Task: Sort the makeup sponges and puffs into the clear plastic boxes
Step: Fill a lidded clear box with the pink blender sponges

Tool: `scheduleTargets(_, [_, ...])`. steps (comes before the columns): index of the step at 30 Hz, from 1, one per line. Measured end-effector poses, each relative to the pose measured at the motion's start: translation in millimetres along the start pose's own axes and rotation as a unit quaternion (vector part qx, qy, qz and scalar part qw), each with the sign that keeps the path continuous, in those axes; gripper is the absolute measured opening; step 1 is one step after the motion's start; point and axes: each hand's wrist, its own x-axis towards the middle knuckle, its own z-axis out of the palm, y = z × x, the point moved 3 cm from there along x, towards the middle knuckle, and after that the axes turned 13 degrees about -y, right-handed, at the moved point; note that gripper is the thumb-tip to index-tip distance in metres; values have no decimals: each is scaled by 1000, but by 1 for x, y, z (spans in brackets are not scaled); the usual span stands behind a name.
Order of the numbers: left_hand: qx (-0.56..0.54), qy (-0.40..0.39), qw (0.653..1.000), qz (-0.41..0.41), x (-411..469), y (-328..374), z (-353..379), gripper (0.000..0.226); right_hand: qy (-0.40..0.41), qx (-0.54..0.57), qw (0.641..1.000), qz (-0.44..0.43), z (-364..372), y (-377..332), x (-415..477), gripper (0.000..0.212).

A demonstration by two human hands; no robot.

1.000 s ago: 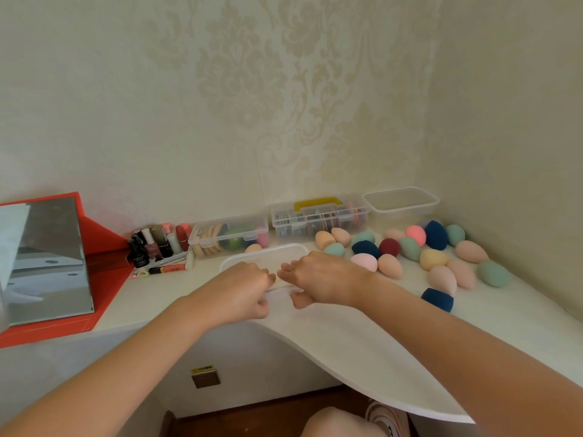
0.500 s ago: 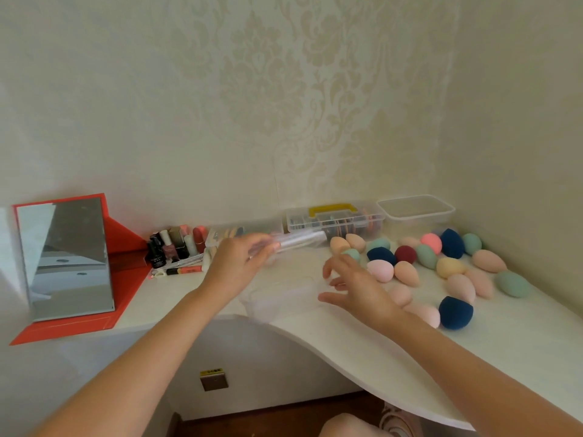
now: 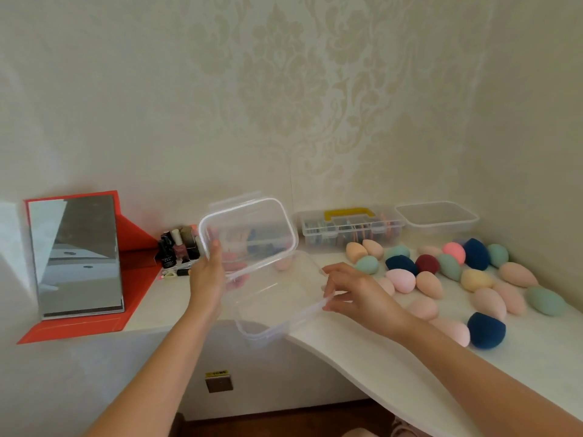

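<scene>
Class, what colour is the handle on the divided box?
The handle is yellow; head view.

Left hand (image 3: 206, 277) holds the clear lid (image 3: 252, 216) up; right hand (image 3: 358, 294) holds the box (image 3: 284, 330).

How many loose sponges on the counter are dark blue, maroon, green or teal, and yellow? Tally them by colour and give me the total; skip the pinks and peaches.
Dark blue sponges: 3
Maroon sponge: 1
Green or teal sponges: 5
Yellow sponge: 1
Total: 10
</scene>
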Motion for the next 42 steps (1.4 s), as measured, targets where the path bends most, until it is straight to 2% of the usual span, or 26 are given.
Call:
scheduleTargets(3, [-14,46,997,61,-1,14,-16,42,43,134,990,20,-5,-3,23,25])
scheduleTargets(5, [-1,49,997,59,4,22,-28,41,55,171,982,66,-10,5,48,27])
scheduleTargets(9, [28,27,999,24,14,30,-50,41,-21,-28,994,100,-7,18,96,46])
scheduleTargets(13, [56,25,998,-3,14,32,-65,43,-94,-142,982,84,10,18,124,64])
scheduleTargets(15, [63,26,998,-11,15,30,-71,44,-107,-202,971,69,18,21,133,58])
scheduleTargets(17, [69,27,997,-22,17,28,-77,42,-92,-233,966,67,22,24,137,43])
scheduleTargets(21, [66,31,997,-28,18,25,-82,42,-77,-211,972,72,17,26,138,30])
scheduleTargets(23, [51,29,998,-28,20,22,-79,43,-53,-134,984,105,6,21,133,27])
scheduleTargets(25, [18,26,999,-28,22,18,-70,44,21,-34,992,119,-10,13,125,25])
scheduleTargets(28, [-32,4,999,-30,26,9,-48,45,156,53,984,73,-37,-4,108,20])
scheduleTargets(31, [-52,-35,998,-29,32,-2,-20,54,216,82,971,53,-58,-20,90,16])
scheduleTargets(33, [-58,-55,996,-30,35,-8,-1,54,201,96,972,71,-63,-25,84,15])
scheduleTargets(36, [-52,-62,996,-22,36,-16,24,49,135,75,980,128,-57,-35,76,35])
scheduleTargets(42, [-72,-44,996,-4,32,-27,50,46,-7,-12,988,155,-25,-42,70,37])
